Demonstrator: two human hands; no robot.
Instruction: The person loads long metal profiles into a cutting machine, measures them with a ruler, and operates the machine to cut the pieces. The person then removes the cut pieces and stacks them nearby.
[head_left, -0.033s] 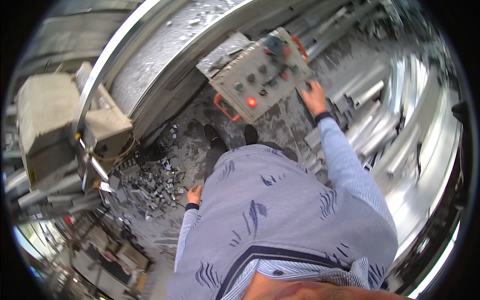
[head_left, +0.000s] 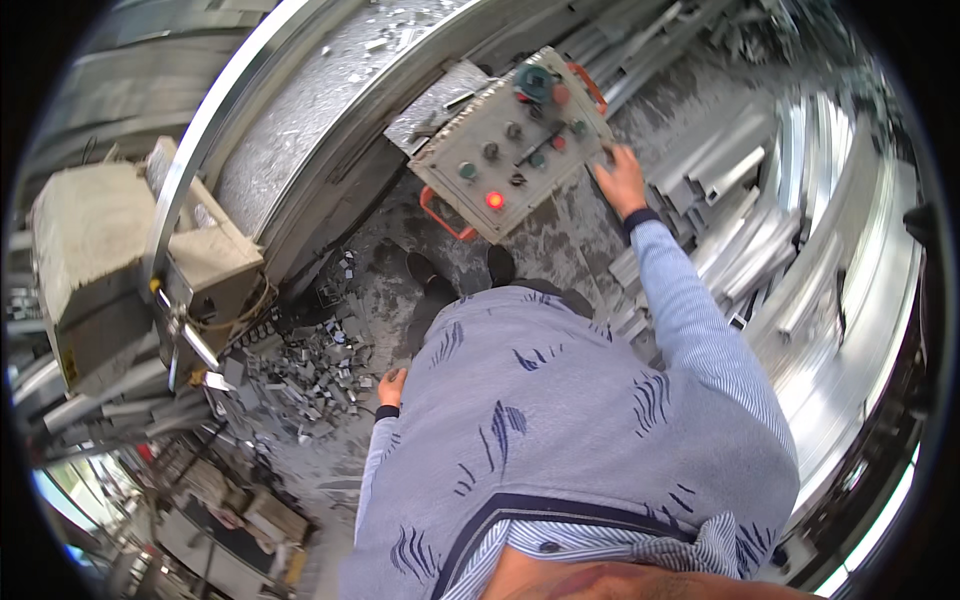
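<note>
A beige control box (head_left: 520,165) stands in front of me, with round buttons, dark knobs and a red lit lamp (head_left: 495,200) on its face. Orange handles (head_left: 445,215) are fixed at its two ends. My right hand (head_left: 622,182) reaches out at the box's right edge, thumb and fingers apart, with nothing seen in it. Whether the fingertips touch the box, I cannot tell. Beside my left hip hangs my left hand (head_left: 393,386), partly hidden by the grey patterned vest (head_left: 540,400); its fingers look curled, but their inner side is hidden.
Long silvery metal profiles (head_left: 735,180) lie stacked on the right. Small metal offcuts (head_left: 310,370) are heaped on the floor at left. A metal machine bed (head_left: 310,110) strewn with chips runs behind the box. At far left stands a beige machine housing (head_left: 95,220).
My right hand has moved slightly up and left, along with a small shift of the view. The control box sits a little further left in the picture. My left hand stays at my side.
</note>
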